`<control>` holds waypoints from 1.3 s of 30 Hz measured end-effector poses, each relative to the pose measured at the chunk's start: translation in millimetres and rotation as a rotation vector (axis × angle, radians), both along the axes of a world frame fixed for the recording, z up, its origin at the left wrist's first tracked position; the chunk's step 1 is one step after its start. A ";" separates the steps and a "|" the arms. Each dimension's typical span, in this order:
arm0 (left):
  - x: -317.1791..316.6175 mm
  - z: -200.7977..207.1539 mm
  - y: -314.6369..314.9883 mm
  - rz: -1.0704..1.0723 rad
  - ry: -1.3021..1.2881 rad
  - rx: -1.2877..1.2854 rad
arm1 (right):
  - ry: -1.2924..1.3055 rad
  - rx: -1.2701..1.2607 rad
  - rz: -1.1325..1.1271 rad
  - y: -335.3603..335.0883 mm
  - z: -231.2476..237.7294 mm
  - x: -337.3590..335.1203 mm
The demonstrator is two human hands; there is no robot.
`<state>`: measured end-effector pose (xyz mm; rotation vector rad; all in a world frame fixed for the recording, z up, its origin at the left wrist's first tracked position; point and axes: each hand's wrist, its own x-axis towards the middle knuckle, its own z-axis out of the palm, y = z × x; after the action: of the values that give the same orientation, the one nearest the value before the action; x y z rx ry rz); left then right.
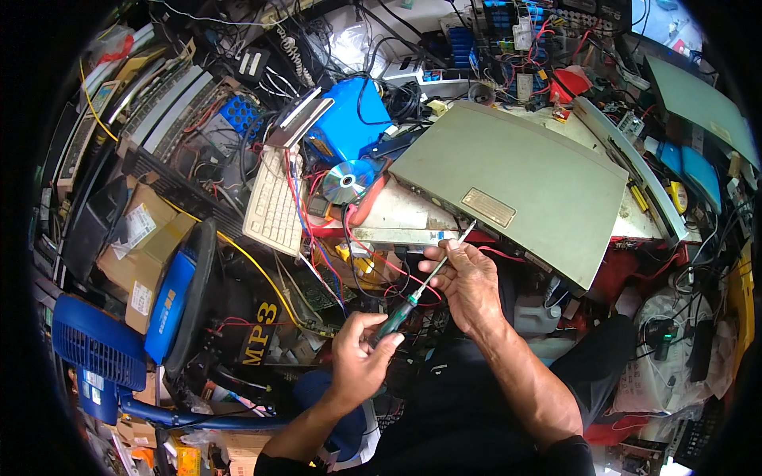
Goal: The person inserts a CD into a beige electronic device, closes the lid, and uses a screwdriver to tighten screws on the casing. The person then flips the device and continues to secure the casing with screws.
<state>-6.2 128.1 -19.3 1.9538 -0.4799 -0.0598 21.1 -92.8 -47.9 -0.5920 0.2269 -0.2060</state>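
Observation:
A screwdriver [396,318] with a dark green handle slants up and to the right. My left hand [361,353] is closed round its handle. Higher up, my right hand [470,287] pinches the long metal shaft between thumb and fingers, close to the tip. That tip reaches the front edge of a flat grey-green metal case [548,178] lying on the bench. A ribbed, label-like panel [488,208] sits on the top of the case near this edge. What the tip touches there is too small to tell.
Left of the case are a disc [348,182], a blue box [349,119] and a beige keyboard [274,198]. Red and blue wires hang off the bench front. A blue fan [99,341] stands at the far left. A white plastic jug [537,316] is beneath the case's front.

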 end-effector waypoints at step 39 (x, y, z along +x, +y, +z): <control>-9.5 2.7 -1.4 -0.309 1.138 -0.868 | -0.112 0.067 -0.052 -12.3 -16.0 15.0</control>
<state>-15.6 126.7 -16.6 0.7584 0.0048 -0.9363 36.1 -105.1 -63.9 -0.5069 0.1403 -0.2795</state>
